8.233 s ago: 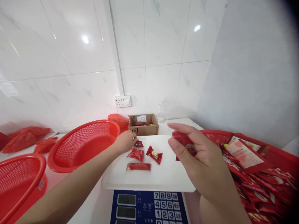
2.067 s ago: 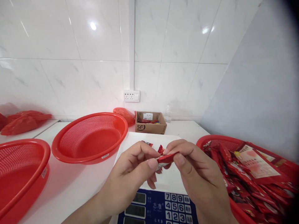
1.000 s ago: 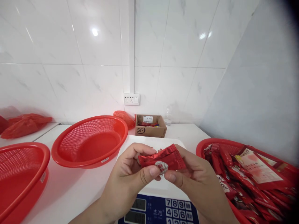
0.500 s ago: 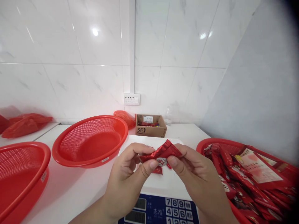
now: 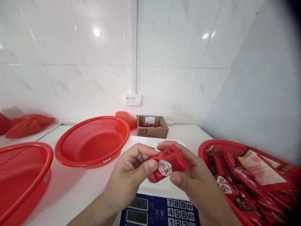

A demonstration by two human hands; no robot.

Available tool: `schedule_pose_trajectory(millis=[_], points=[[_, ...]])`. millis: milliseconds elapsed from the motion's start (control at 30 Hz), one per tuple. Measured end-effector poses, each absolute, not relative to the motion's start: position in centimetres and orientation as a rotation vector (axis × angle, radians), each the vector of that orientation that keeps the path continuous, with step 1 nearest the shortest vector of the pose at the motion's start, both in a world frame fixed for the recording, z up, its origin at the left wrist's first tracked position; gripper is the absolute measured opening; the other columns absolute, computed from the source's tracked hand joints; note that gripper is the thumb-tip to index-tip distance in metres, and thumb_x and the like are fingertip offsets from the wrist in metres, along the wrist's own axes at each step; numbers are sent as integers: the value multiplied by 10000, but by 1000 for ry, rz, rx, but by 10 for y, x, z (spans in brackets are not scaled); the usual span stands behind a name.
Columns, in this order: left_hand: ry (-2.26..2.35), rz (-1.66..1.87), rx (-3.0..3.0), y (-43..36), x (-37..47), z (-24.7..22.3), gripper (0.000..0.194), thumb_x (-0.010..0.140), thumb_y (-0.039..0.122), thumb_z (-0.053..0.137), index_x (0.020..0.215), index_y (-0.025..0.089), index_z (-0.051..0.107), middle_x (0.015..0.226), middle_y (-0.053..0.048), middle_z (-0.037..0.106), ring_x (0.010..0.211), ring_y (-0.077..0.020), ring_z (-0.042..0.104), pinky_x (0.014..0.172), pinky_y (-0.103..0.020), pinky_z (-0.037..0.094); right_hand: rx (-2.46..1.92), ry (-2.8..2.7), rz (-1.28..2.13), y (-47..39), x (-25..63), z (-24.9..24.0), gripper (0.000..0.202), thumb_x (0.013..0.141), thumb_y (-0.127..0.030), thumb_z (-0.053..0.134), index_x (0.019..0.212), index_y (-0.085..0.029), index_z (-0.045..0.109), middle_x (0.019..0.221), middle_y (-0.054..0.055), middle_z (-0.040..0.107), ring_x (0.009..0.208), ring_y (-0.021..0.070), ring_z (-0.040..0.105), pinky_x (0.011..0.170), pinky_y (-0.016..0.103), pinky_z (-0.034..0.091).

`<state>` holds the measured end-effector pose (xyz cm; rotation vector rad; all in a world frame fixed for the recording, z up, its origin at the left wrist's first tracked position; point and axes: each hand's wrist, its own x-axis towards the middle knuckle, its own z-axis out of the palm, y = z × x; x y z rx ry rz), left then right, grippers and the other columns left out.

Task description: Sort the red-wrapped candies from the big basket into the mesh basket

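Observation:
A shiny red snack packet (image 5: 165,166) with a round white label is held up over the scale, its printed face towards me. My left hand (image 5: 133,171) pinches the packet's left end between thumb and fingers. Behind its right end curl the fingers of my right hand (image 5: 196,175), with that thumb near the lower right edge. Below lies the digital scale (image 5: 160,216), with a blue keypad panel and a white pan (image 5: 169,188) partly covered by my hands. A small printed piece of something shows behind the packet, mostly hidden.
On the right stands a red basket (image 5: 204,147) full of red packets. Two red perforated baskets, one nearer (image 5: 45,157) and one farther (image 5: 64,161), are on the left. At the back are a cardboard box (image 5: 152,132) and red plastic bags (image 5: 30,124).
The packet has turned from a tilted, edge-up position so its labelled face shows fully. My right hand has shifted its fingers behind the packet, and its thumb has moved lower.

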<state>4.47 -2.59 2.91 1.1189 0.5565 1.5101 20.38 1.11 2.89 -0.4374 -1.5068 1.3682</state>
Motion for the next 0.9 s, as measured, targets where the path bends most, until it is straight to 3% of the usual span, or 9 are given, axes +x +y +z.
schedule_pose_trajectory(millis=[167, 300, 433, 533, 633, 733, 900], points=[[488, 1352, 1039, -21, 45, 27, 201, 852, 367, 801, 909, 209, 691, 660, 55, 605, 547, -48, 556, 530, -139, 473, -307, -1409, 1383, 13, 199, 25, 330, 660, -476, 920, 921, -311, 804, 941, 16, 672, 799, 161, 669, 675, 257, 604], [614, 1310, 1237, -24, 45, 24, 354, 785, 445, 844, 1027, 251, 674, 884, 24, 663, 736, -82, 593, 659, -175, 507, -309, -1391, 1296, 17, 198, 23, 203, 714, -406, 903, 866, -331, 791, 881, 2, 653, 755, 159, 665, 591, 253, 602], [920, 1383, 1459, -29, 47, 27, 324, 781, 373, 845, 1044, 273, 687, 1026, 0, 693, 885, -148, 620, 783, -264, 535, -364, -1461, 1245, 18, 199, 23, 160, 769, -390, 869, 890, -344, 773, 913, -8, 675, 809, 159, 676, 702, 275, 620], [1125, 1465, 1641, -26, 46, 31, 223, 828, 337, 774, 1025, 262, 704, 979, -12, 724, 888, -182, 647, 773, -305, 545, -402, -1468, 1258, 20, 203, 24, 301, 764, -409, 871, 1035, -381, 745, 942, -13, 691, 810, 164, 665, 714, 292, 617], [1453, 1477, 1792, -14, 35, 31, 279, 874, 381, 692, 1125, 259, 682, 1090, -29, 746, 941, -202, 669, 832, -343, 549, -451, -1362, 1150, 23, 209, 27, 460, 719, -454, 892, 1142, -414, 717, 1097, -7, 694, 906, 171, 631, 702, 272, 596], [1947, 1173, 1893, 4, 19, 29, 307, 944, 415, 568, 1203, 260, 627, 1149, -29, 741, 1010, -214, 674, 854, -349, 543, -488, -1241, 1042, 26, 215, 31, 360, 751, -458, 867, 1088, -412, 749, 1141, -18, 692, 940, 160, 610, 707, 244, 575], [2250, 780, 1890, 27, 3, 21, 275, 973, 383, 470, 1057, 199, 656, 974, -103, 756, 919, -327, 698, 716, -423, 509, -519, -1259, 987, 26, 218, 32, 283, 827, -414, 810, 1102, -428, 745, 1126, -30, 703, 934, 153, 624, 714, 237, 573]])
